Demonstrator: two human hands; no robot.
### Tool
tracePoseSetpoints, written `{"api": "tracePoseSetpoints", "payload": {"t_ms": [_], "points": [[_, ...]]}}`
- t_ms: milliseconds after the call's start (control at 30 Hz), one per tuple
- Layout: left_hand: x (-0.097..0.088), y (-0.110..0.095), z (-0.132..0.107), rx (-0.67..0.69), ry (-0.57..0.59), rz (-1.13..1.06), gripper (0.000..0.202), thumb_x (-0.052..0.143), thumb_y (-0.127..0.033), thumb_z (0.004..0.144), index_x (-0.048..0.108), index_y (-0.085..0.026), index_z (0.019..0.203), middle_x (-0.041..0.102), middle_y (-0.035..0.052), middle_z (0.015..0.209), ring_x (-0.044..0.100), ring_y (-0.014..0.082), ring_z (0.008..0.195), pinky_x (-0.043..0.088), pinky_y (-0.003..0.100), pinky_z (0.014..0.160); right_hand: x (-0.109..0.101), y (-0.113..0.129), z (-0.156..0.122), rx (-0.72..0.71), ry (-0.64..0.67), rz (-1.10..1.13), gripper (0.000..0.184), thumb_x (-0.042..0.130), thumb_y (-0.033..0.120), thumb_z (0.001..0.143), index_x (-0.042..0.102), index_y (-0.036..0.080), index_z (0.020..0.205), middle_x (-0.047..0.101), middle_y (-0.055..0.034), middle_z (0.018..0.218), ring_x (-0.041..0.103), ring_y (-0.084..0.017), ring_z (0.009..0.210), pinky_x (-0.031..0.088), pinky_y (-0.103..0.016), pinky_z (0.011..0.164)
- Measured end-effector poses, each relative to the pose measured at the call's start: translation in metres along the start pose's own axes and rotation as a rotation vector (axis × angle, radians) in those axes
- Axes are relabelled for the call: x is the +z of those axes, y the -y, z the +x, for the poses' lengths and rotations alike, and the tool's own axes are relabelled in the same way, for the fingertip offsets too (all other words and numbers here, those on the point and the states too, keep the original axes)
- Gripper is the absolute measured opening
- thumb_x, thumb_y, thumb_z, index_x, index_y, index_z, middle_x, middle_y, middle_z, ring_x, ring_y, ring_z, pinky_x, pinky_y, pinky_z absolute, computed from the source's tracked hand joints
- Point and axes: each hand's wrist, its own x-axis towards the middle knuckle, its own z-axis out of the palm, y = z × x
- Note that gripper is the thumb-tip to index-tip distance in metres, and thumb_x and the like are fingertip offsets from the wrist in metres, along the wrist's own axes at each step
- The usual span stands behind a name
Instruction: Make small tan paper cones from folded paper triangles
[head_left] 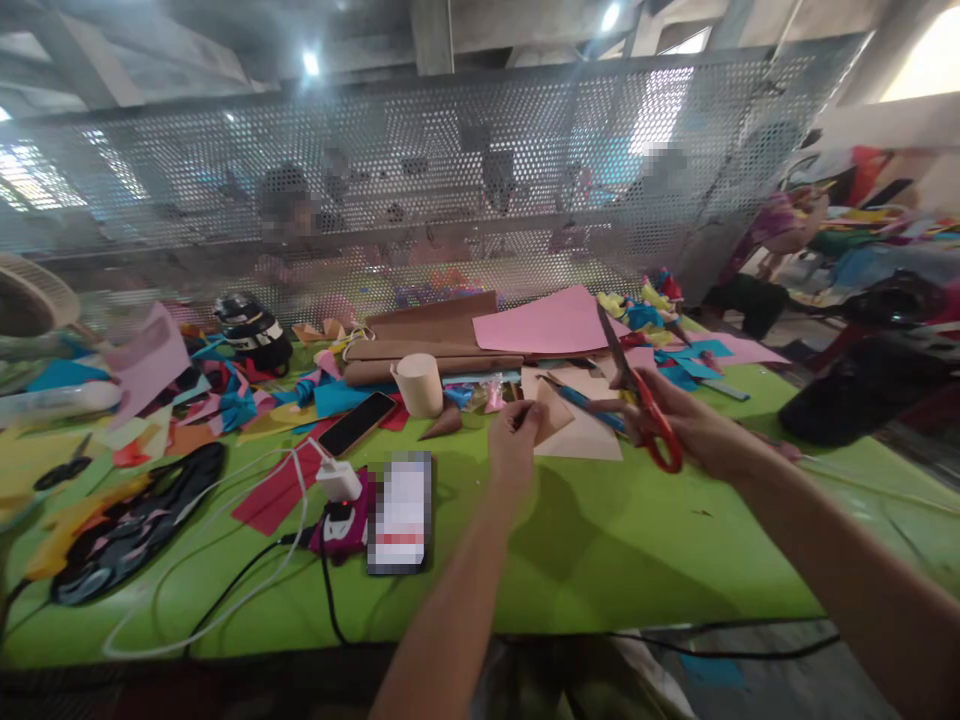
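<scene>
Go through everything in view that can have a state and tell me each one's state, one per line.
left hand: pinching the tan paper piece
right hand: gripping the red scissors, blades pointing up
black phone: lying flat, screen dark
cream roll: standing upright
white charger: lying on the table, cable attached

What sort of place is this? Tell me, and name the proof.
Probably a paper-craft workshop: coloured paper scraps litter the green table, the right hand holds red scissors, the left hand a tan paper piece, and people sit beyond a perforated metal screen.
</scene>
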Motion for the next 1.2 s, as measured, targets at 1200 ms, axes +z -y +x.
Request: {"api": "tracePoseSetpoints", "payload": {"t_ms": [1200], "points": [[-0.007, 0.005, 0.007, 0.005, 0.021, -0.261, 0.032, 0.082, -0.046, 0.072, 0.068, -0.018, 0.077, 0.062, -0.0021, 0.072, 0.056, 0.0135, 0.075, 0.045, 0.027, 0.078, 0.028, -0.047, -0.012, -0.093, 0.200, -0.359, 0.053, 0.061, 0.066, 0.085, 0.058, 0.026, 0.121, 0.059, -0.0046, 0.099, 0.059, -0.024, 0.093, 0.053, -0.037, 0.084]]}}
